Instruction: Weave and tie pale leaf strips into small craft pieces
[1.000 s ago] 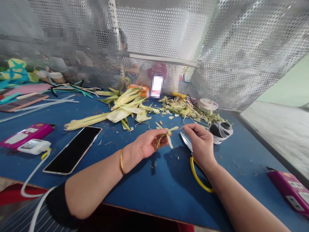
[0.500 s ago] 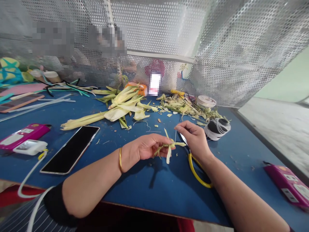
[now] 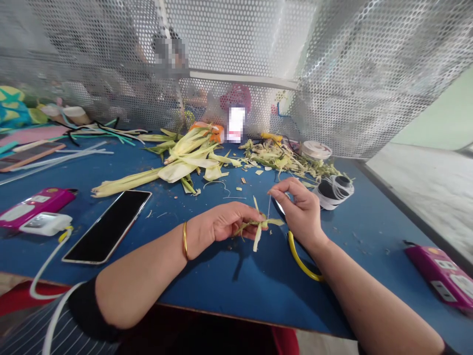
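Between the thumb and fingers of my left hand (image 3: 234,222) is a small bundle of corn husk strips (image 3: 257,235), with several pale ends sticking out. My right hand (image 3: 297,207) pinches a white thread (image 3: 269,206) that runs taut down to the bundle. Under my right hand lies a pair of scissors (image 3: 301,261) with yellow handles, its blades partly hidden. A loose piece of thread (image 3: 234,197) rests on the blue table (image 3: 221,291) beyond my left hand. Near my right wrist stands a spool wound with white cord (image 3: 334,192).
Corn husks (image 3: 177,170) lie at the back, beside a heap of husk scraps (image 3: 284,160) and a roll of white tape (image 3: 316,150). A black-screened phone (image 3: 109,227) and a magenta power strip (image 3: 37,207) are at left; another power strip (image 3: 441,276) is at right. Perforated mesh (image 3: 236,44) rises behind.
My right hand has shifted slightly, covering more of the scissors. The thread stays stretched between it and the husk bundle; my left hand keeps its hold. The view has moved slightly.
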{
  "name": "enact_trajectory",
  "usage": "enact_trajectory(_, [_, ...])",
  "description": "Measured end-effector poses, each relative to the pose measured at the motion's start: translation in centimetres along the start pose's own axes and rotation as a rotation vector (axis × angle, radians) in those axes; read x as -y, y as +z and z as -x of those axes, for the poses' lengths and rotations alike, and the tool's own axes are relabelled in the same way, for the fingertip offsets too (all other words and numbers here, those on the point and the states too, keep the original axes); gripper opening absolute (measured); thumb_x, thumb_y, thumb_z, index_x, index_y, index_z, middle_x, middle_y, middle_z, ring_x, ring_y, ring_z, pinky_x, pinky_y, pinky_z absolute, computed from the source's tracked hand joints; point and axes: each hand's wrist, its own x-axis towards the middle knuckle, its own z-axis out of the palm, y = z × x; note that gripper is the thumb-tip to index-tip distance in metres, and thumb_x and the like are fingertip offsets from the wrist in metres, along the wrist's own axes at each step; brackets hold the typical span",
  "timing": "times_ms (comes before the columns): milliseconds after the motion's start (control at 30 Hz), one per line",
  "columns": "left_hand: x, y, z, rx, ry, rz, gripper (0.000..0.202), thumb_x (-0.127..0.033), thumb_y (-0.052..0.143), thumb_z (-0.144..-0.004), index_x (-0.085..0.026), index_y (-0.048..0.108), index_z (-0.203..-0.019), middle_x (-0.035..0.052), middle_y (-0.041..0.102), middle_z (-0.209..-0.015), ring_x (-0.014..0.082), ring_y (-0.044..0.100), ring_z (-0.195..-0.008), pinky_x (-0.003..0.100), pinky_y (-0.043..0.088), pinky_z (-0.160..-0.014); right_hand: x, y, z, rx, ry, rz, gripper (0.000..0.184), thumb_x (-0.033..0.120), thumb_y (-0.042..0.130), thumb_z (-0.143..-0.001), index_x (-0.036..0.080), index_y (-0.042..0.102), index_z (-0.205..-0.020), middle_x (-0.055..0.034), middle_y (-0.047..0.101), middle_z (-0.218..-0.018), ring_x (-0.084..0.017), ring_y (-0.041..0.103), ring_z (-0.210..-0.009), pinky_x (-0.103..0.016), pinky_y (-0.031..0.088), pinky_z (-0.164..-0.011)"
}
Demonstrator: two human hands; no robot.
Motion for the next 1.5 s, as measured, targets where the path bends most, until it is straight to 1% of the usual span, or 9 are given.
enact_trajectory(300, [0.2,0.1,0.0,0.034,0.017,-0.042,0.005,-0.018,0.073,-0.066,-0.014,0.07,-0.069,0.0029,0.07,-0.07,0.0112,0.062,-0.063,0.025,0.052,-0.068,0.3,-0.1,0.0,-0.033,-0.017,0.01,0.017,0.02,0.061,-0.089,0.021,0.062,-0.072,0.0001,0.06,-0.073,-0.016,0.054,-0.072,-0.029,0.042,-0.07])
enact_trajectory(433, [0.2,0.5,0.2,0.0,0.088,-0.066,0.009,-0.018,0.076,-0.064,-0.014,0.07,-0.069,0.0032,0.07,-0.069,0.0103,0.061,-0.061,0.024,0.05,-0.065,-0.2,0.0,-0.2,-0.017,0.044,0.007,0.018,0.024,0.061,-0.088,0.021,0.062,-0.07,-0.0003,0.061,-0.073,-0.016,0.055,-0.073,-0.029,0.042,-0.071])
enact_trajectory(533, [0.0,0.9,0.5,-0.044,0.243,-0.107,0.012,-0.017,0.078,-0.062,-0.014,0.07,-0.07,0.0028,0.069,-0.066,0.0103,0.061,-0.059,0.024,0.05,-0.065,-1.1,0.3,-0.2,0.03,0.208,-0.026,0.018,0.03,0.064,-0.083,0.02,0.064,-0.067,-0.0003,0.063,-0.071,-0.016,0.054,-0.07,-0.029,0.042,-0.069])
enact_trajectory(667, [-0.3,1.2,0.7,-0.104,0.526,-0.203,0.01,-0.018,0.076,-0.065,-0.014,0.07,-0.073,0.0006,0.069,-0.067,0.0113,0.064,-0.063,0.026,0.052,-0.07,-1.7,1.0,0.2,0.187,0.525,-0.204,0.023,0.039,0.064,-0.077,0.017,0.065,-0.067,0.0,0.06,-0.063,-0.013,0.048,-0.059,-0.026,0.037,-0.056])
enact_trajectory(833, [-0.8,0.9,0.9,-0.267,0.833,-0.456,0.005,-0.019,0.071,-0.071,-0.016,0.069,-0.074,0.0014,0.073,-0.078,0.0123,0.067,-0.07,0.024,0.054,-0.07,-1.5,1.7,0.9,0.298,0.594,-0.23,0.025,0.042,0.065,-0.071,0.018,0.062,-0.063,0.0043,0.048,-0.053,-0.01,0.038,-0.05,-0.024,0.028,-0.048])
enact_trajectory(933, [-1.0,0.8,1.0,-0.433,0.963,-0.636,0.001,-0.016,0.067,-0.074,-0.016,0.068,-0.072,0.0017,0.074,-0.08,0.0123,0.068,-0.071,0.022,0.054,-0.069,-1.2,1.7,1.0,0.354,0.543,-0.146,0.027,0.042,0.062,-0.073,0.019,0.058,-0.059,0.0045,0.046,-0.052,-0.011,0.038,-0.05,-0.025,0.028,-0.05])
enact_trajectory(1100, [-1.0,0.5,1.0,-0.645,1.088,-0.805,0.007,-0.013,0.063,-0.076,-0.017,0.069,-0.077,0.0008,0.075,-0.078,0.0117,0.068,-0.071,0.02,0.054,-0.07,-0.2,1.4,0.9,0.332,0.295,0.087,0.022,0.029,0.057,-0.08,0.02,0.058,-0.06,-0.0002,0.061,-0.067,-0.015,0.053,-0.066,-0.027,0.038,-0.063])
enact_trajectory(1367, [-1.5,-0.3,1.1,-0.707,0.973,-0.948,0.008,-0.02,0.061,-0.081,-0.02,0.068,-0.077,0.0011,0.075,-0.083,0.0135,0.067,-0.077,0.021,0.052,-0.073,1.5,0.6,0.9,0.304,-0.139,0.286,0.018,0.02,0.054,-0.091,0.021,0.063,-0.075,-0.0015,0.062,-0.074,-0.016,0.057,-0.071,-0.032,0.038,-0.073])
enact_trajectory(1500, [-1.5,-0.4,1.1,-0.657,0.924,-1.005,0.005,-0.018,0.064,-0.078,-0.02,0.068,-0.078,0.0014,0.074,-0.082,0.0149,0.067,-0.077,0.023,0.05,-0.072,2.1,0.1,0.7,0.242,-0.199,0.215,0.018,0.022,0.053,-0.094,0.022,0.064,-0.079,-0.0025,0.062,-0.076,-0.018,0.059,-0.075,-0.034,0.039,-0.074])
